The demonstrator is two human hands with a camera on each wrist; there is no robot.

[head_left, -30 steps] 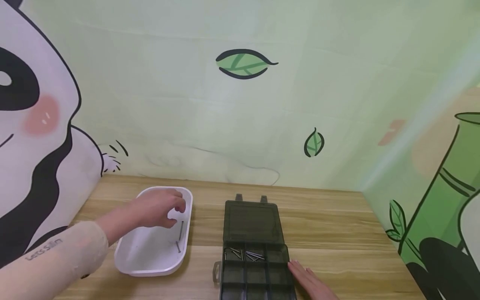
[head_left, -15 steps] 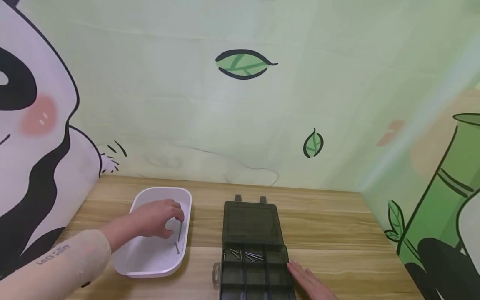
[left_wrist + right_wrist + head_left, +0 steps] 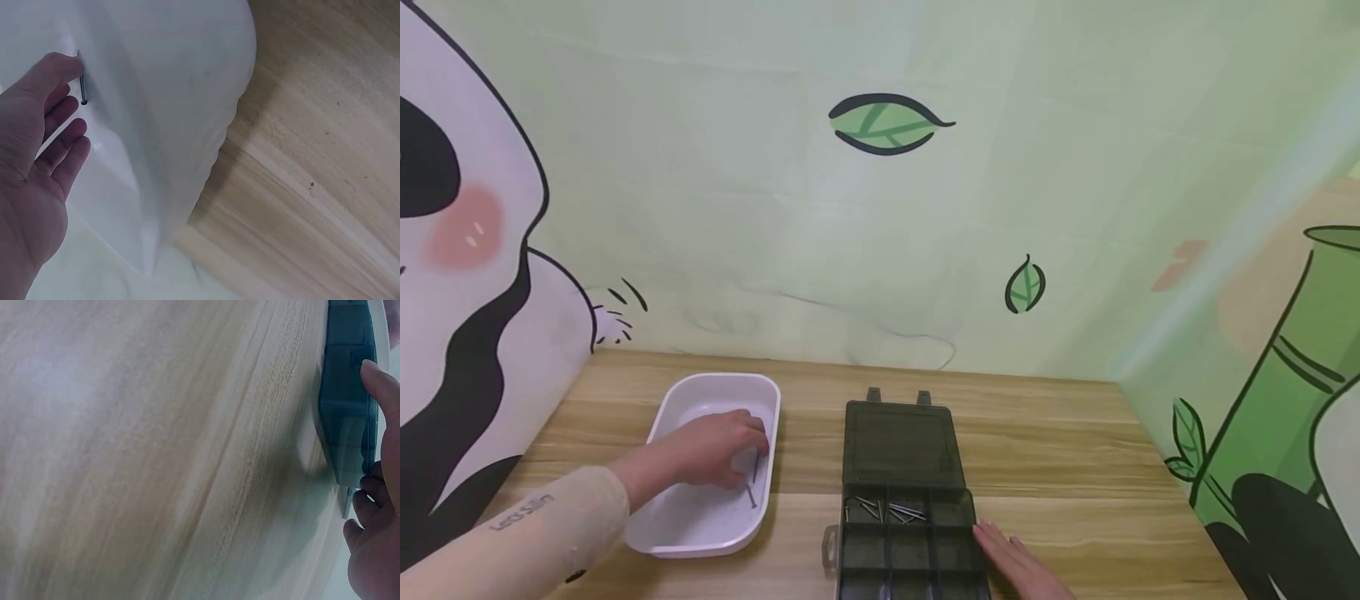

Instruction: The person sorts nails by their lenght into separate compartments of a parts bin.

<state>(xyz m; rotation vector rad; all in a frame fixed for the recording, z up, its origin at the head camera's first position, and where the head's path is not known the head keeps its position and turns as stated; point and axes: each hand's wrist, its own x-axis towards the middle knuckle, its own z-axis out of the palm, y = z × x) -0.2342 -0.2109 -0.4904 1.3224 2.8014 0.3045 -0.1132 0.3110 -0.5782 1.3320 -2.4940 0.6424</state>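
My left hand (image 3: 718,447) reaches down into a white tray (image 3: 657,550), fingers bent loosely towards two nails lying along its right side. The shorter nail (image 3: 751,497) shows below the fingers; the longer nail (image 3: 756,468) is partly covered by them. In the left wrist view, the thumb tip overlaps the upper end of a dark nail (image 3: 82,87), while the other fingers stand apart from it. My right hand (image 3: 1018,562) rests against the right side of a dark see-through compartment box (image 3: 901,446), fingers straight in the head view.
The box's hinged lid lies folded back, with two tabs at its far edge. Several nails (image 3: 906,512) lie in the left and middle compartments of its far row. Wooden tabletop (image 3: 1045,433) surrounds both containers; a printed cloth backdrop (image 3: 737,208) closes off the back.
My left hand has lowered further into the tray and towards me, its fingers closing in over the longer nail. My right hand has stayed at the box's side.
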